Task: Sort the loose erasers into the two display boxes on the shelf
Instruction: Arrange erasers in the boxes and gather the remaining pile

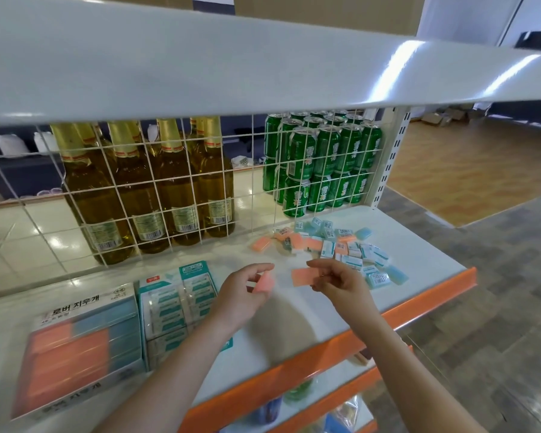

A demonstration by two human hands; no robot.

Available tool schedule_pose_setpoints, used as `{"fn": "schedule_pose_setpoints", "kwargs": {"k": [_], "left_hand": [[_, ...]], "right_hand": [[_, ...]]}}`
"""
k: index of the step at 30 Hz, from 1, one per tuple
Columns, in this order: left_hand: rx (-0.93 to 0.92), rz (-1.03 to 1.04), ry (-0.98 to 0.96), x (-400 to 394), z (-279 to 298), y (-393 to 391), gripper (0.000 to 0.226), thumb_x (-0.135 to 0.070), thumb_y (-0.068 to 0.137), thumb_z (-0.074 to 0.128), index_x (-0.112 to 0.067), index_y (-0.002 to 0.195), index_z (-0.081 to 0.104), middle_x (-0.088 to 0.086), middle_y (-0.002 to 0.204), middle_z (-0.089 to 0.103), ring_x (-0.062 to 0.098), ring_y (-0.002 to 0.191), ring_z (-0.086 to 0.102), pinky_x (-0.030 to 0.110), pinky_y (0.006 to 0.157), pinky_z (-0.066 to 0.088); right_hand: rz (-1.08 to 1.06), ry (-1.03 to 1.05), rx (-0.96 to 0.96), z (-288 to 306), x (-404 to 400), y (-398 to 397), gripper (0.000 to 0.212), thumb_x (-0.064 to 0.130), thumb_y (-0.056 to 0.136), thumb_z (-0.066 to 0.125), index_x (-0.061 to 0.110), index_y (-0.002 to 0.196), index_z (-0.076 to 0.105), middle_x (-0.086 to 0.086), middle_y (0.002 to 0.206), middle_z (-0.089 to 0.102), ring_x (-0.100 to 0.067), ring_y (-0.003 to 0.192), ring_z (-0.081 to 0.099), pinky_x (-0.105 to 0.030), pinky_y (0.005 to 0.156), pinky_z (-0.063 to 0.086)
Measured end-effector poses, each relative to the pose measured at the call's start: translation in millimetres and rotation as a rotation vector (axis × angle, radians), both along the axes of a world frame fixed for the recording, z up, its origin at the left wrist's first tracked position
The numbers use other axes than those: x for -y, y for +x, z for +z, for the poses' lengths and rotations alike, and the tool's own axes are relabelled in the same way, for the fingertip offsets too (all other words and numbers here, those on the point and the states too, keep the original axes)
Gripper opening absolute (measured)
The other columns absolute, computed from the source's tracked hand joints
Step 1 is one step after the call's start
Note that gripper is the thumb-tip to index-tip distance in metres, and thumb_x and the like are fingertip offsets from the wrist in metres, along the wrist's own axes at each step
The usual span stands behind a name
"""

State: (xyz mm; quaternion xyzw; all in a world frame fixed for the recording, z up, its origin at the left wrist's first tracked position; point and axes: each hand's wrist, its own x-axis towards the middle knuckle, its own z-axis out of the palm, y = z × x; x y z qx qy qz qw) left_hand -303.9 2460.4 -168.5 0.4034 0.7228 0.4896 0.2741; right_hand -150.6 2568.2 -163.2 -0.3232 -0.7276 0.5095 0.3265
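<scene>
My left hand (245,292) holds a pink eraser (264,284) between curled fingers above the white shelf (294,320). My right hand (338,281) pinches another orange-pink eraser (303,276) by its right end. A pile of loose erasers (334,248), orange, pale blue and white-teal wrapped, lies at the shelf's right rear. At the left front stands a display box (75,348) filled with orange and blue erasers. Beside it is a second display box (175,304) with white-teal wrapped erasers.
A white wire grid (181,189) backs the shelf; behind it stand amber glass bottles (144,189) and stacked green cans (322,164). An upper shelf board (231,64) overhangs. The shelf's front edge is an orange strip (419,301), with lower shelves below it.
</scene>
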Motion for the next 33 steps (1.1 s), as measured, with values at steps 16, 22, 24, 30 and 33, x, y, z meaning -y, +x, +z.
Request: {"fn": "schedule_pose_setpoints", "kwargs": {"k": [16,22,24,30,33], "left_hand": [[0.065,0.043,0.033,9.4,0.5,-2.1,0.023,-0.006,0.079,0.07,-0.026,0.09,0.063,0.002,0.098,0.067,0.018,0.093,0.063,0.026,0.081,0.049],[0.029,0.039,0.051,13.7,3.2,-4.1,0.028,-0.002,0.079,0.069,-0.026,0.093,0.064,-0.006,0.095,0.066,0.01,0.088,0.062,0.012,0.073,0.046],[0.025,0.066,0.057,16.5,3.5,-5.1,0.03,-0.002,0.078,0.069,-0.028,0.092,0.065,-0.006,0.095,0.066,0.012,0.089,0.063,0.016,0.076,0.048],[-0.014,0.172,0.042,38.3,4.9,-14.3,0.027,-0.008,0.081,0.066,-0.028,0.1,0.064,-0.008,0.103,0.061,0.008,0.093,0.058,0.023,0.083,0.048],[-0.066,0.243,0.021,53.8,4.9,-23.5,0.027,-0.011,0.082,0.066,-0.027,0.103,0.063,-0.006,0.11,0.059,0.013,0.1,0.057,0.031,0.089,0.049]], "right_hand": [[0.058,-0.037,0.012,-2.9,6.5,-8.8,0.039,-0.012,0.083,0.051,0.02,0.099,0.065,-0.003,0.074,0.06,-0.017,0.074,0.06,-0.016,0.072,0.052],[0.076,-0.07,-0.015,-0.3,12.1,-12.7,0.035,-0.013,0.084,0.05,0.012,0.103,0.064,0.004,0.068,0.056,-0.013,0.071,0.06,-0.013,0.069,0.051],[0.074,-0.065,-0.008,1.2,13.4,-13.1,0.034,-0.012,0.084,0.05,0.012,0.104,0.064,-0.002,0.07,0.057,-0.014,0.07,0.059,-0.01,0.066,0.048],[0.079,-0.09,0.001,3.3,21.0,-27.3,0.036,-0.007,0.081,0.059,0.027,0.091,0.065,-0.004,0.071,0.06,-0.014,0.07,0.056,-0.009,0.059,0.045],[0.117,-0.104,-0.006,4.5,28.8,-42.5,0.029,-0.006,0.081,0.061,0.017,0.098,0.067,0.002,0.069,0.059,-0.002,0.06,0.053,-0.01,0.058,0.044]]}}
